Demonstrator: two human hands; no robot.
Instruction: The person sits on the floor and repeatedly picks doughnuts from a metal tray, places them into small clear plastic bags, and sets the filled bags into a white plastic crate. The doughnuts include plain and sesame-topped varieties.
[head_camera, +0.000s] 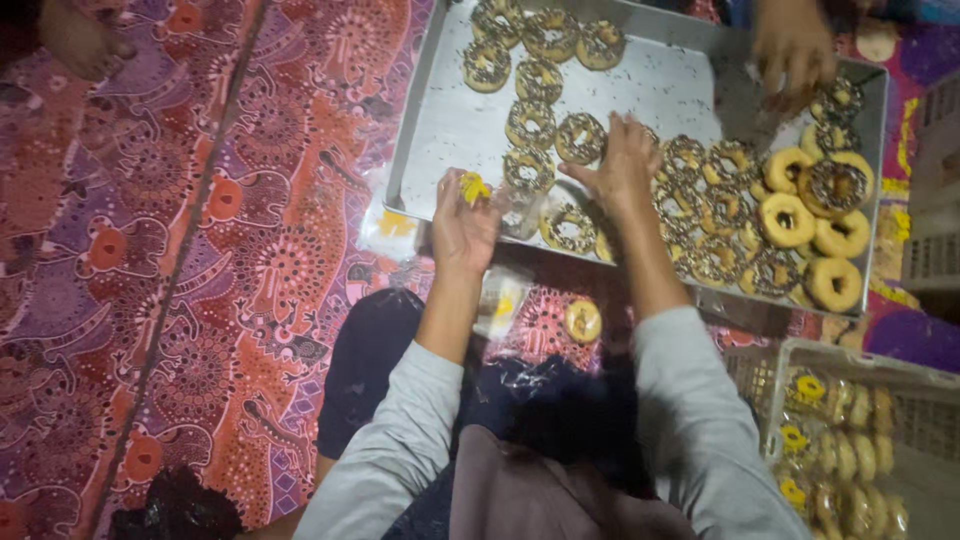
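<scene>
Head view shows a patterned cloth (200, 280) on the floor, carrying a metal tray (455, 120) crowded with doughnuts (790, 220) toward its right end. At the tray's near edge, the right hand (625, 165) spreads wide over sprinkled doughnuts, while the left hand (462, 225) pinches a clear bag (520, 205) with a yellow label (472, 186). Another person's hand (795, 45) rests at the far right corner.

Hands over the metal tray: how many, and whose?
3. The wearer's left hand at the tray's near edge pinches a clear wrapper; right hand over the doughnuts; another person's hand at the far edge. None seems hidden.
</scene>
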